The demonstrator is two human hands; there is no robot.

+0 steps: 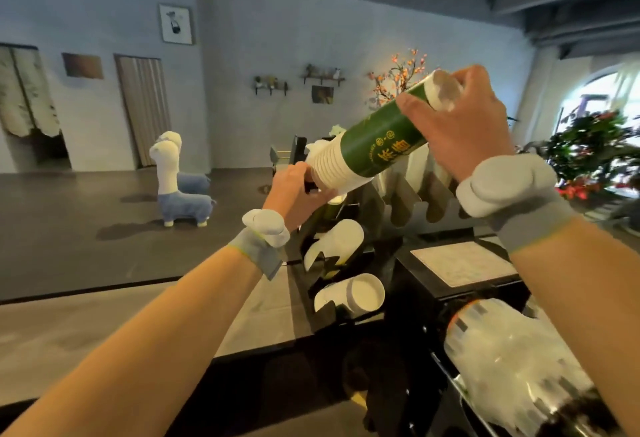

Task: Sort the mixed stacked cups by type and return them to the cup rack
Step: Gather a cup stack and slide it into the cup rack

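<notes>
I hold a stack of paper cups (374,146) up in the air, tilted, above the black cup rack (346,312). Its outer cup is green with yellow characters, and several white rims show at its lower left end. My right hand (464,125) grips the upper right end, fingers curled over the cup's base. My left hand (298,191) grips the white rims at the lower end. In the rack's slots lie stacks of white cups (353,293), one above the other, with another white cup stack (334,246) higher up.
A black box with a pale top panel (457,263) stands right of the rack. Clear plastic cups (512,360) lie at the lower right. Further cup holders (415,191) stand behind. The grey counter (104,326) runs left. Two alpaca figures (180,187) stand on the floor beyond.
</notes>
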